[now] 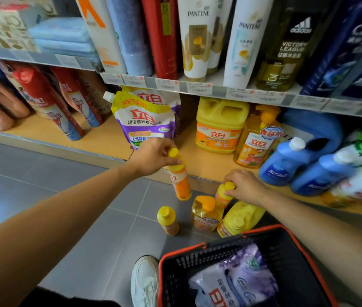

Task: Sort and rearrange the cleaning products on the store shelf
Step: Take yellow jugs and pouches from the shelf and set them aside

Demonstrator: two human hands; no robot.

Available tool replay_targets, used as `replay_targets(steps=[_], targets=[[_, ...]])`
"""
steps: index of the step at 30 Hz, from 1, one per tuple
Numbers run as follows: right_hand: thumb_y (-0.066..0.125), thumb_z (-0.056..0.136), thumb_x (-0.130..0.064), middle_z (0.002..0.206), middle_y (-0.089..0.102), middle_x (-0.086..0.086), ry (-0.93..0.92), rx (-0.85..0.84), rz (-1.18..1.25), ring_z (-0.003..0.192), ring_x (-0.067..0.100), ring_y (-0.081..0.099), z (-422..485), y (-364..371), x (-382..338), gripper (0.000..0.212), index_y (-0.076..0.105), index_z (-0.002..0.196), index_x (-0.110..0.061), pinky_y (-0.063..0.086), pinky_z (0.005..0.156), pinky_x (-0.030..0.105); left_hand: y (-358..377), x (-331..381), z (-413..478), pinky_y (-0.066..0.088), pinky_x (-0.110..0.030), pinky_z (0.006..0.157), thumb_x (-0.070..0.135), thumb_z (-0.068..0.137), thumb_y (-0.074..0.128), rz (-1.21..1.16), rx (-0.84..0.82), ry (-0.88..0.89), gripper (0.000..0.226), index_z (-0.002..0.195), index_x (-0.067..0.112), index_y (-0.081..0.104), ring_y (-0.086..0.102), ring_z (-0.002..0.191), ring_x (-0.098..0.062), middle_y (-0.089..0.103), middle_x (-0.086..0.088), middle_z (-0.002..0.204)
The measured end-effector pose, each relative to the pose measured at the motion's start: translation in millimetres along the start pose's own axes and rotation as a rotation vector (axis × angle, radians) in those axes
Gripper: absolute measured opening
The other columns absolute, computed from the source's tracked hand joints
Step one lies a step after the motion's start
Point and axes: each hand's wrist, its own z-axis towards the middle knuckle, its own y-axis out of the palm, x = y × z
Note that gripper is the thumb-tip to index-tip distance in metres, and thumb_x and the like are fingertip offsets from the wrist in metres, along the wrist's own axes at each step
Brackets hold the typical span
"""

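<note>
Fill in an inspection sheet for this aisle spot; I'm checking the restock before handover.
Surface: wooden shelf, partly stocked.
Job's things: small bottle, pump bottle and yellow jug stand on the grey floor.
Clutter: black basket holds purple pouches.
Hands: left hand grips an orange bottle by its neck; right hand grips a second bottle by its cap.
Cables: nothing seen.
Surroundings: shampoo bottles on the shelf above.
</note>
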Motion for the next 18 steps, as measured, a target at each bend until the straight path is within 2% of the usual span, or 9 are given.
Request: replay_targets(steps=[4, 8, 12, 14, 16, 18], targets=[[0.072, 0.089, -0.033, 0.122, 0.06, 0.001, 0.006, -0.025, 0.002, 0.115, 0.026, 0.056, -6.3, -3.7, -3.5, 0.035, 0.065, 0.123, -0.024, 0.046, 0.094, 0.036, -30.1, 24.1, 7.6, 0.042, -0.014, 0.055, 0.047, 0.081, 0.08, 0.026, 0.194, -0.009, 0.03, 0.086, 0.021, 0.065, 0.061, 0.066, -0.004, 0.062, 0.013, 0.076], [0.071, 0.09, -0.029, 0.108, 0.055, -0.004, -0.038, 0.091, 0.088, 0.111, 0.023, 0.056, -25.3, -30.1, -3.7, 0.032, 0.066, 0.122, -0.022, 0.044, 0.09, 0.035, -41.0, 36.1, 22.6, 0.05, -0.036, 0.063, 0.052, 0.084, 0.076, 0.005, 0.385, -0.026, 0.038, 0.085, 0.016, 0.068, 0.061, 0.074, -0.015, 0.067, 0.003, 0.081], [0.075, 0.087, -0.021, 0.098, 0.055, -0.005, -0.091, 0.291, 0.166, 0.098, 0.021, 0.057, -41.7, -77.1, -10.3, 0.027, 0.071, 0.114, -0.017, 0.039, 0.08, 0.03, -28.6, 39.7, 37.4, 0.053, -0.043, 0.067, 0.055, 0.084, 0.074, 0.068, 0.426, -0.074, 0.042, 0.087, 0.014, 0.065, 0.062, 0.081, -0.022, 0.068, -0.001, 0.087], [0.076, 0.085, -0.016, 0.095, 0.057, -0.008, -0.113, 0.363, 0.226, 0.089, 0.014, 0.057, -45.9, -100.5, -14.7, 0.026, 0.072, 0.111, -0.018, 0.036, 0.076, 0.025, -17.3, 39.0, 44.0, 0.052, -0.04, 0.065, 0.057, 0.084, 0.072, 0.079, 0.453, -0.117, 0.043, 0.087, 0.016, 0.063, 0.062, 0.081, -0.022, 0.066, -0.002, 0.088], [0.076, 0.085, -0.014, 0.096, 0.058, -0.014, -0.128, 0.416, 0.284, 0.084, 0.004, 0.055, -45.9, -120.9, -19.9, 0.028, 0.073, 0.112, -0.02, 0.039, 0.078, 0.025, -7.7, 38.3, 50.5, 0.042, -0.035, 0.058, 0.064, 0.083, 0.069, 0.063, 0.535, -0.168, 0.048, 0.082, 0.018, 0.058, 0.059, 0.076, -0.02, 0.064, 0.0, 0.083], [0.074, 0.086, -0.012, 0.101, 0.06, -0.014, -0.131, 0.455, 0.33, 0.088, 0.004, 0.056, -41.9, -136.2, -25.6, 0.03, 0.072, 0.115, -0.021, 0.045, 0.081, 0.028, -1.7, 39.4, 56.0, 0.038, -0.033, 0.055, 0.072, 0.08, 0.066, 0.039, 0.589, -0.218, 0.053, 0.079, 0.02, 0.054, 0.056, 0.072, -0.019, 0.061, 0.002, 0.078]])
